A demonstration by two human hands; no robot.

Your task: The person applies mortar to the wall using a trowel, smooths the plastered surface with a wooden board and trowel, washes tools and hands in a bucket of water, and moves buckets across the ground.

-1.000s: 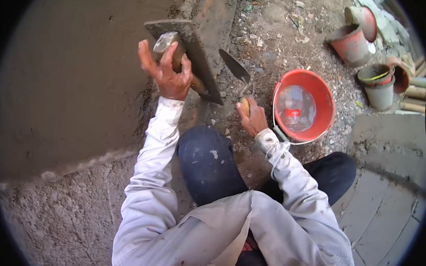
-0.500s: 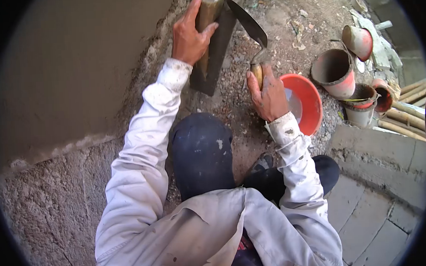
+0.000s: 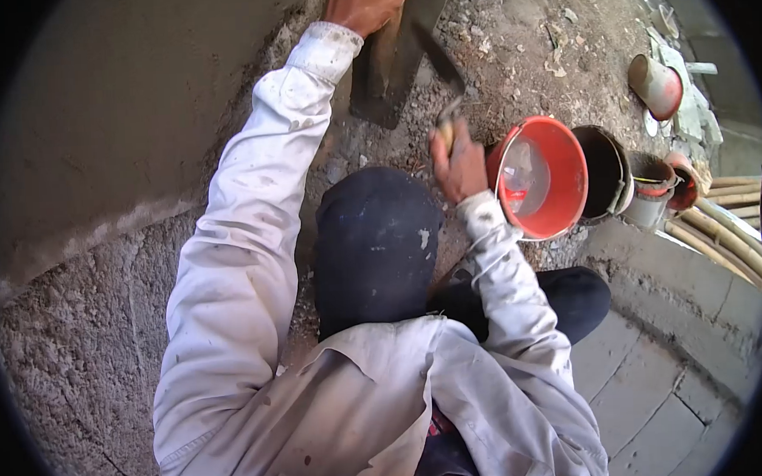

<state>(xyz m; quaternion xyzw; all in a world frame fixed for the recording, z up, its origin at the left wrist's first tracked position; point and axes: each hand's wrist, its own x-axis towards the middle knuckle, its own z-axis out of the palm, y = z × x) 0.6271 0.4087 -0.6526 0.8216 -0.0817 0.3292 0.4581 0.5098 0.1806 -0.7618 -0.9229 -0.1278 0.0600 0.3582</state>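
Observation:
My left hand [image 3: 366,7], partly cut off at the top edge, is closed on a plastering float [image 3: 409,54] with a dark flat blade and a wooden grip. The float is held beside the smooth plastered wall [image 3: 138,121]. In my right hand [image 3: 464,168] is a pointing trowel [image 3: 441,61], its wooden handle within my closed fingers. The trowel's dark blade is blurred and points up toward the float's face; whether they touch I cannot tell. Just right of my right hand stands a red bucket [image 3: 565,175] with cloudy water and something reddish inside.
A dark-mouthed bucket [image 3: 601,173], a smaller grey bucket [image 3: 649,194] and a tipped bucket [image 3: 657,87] stand to the right. Beyond them lie bamboo poles [image 3: 725,223]. Gritty rubble ground [image 3: 521,28] stretches ahead, with grey block paving [image 3: 643,388] at lower right. My knee [image 3: 377,247] is between my arms.
My left hand and the float have moved up, partly out of view. My right hand has shifted slightly with the trowel, whose blade is lower. The red bucket shows more fully.

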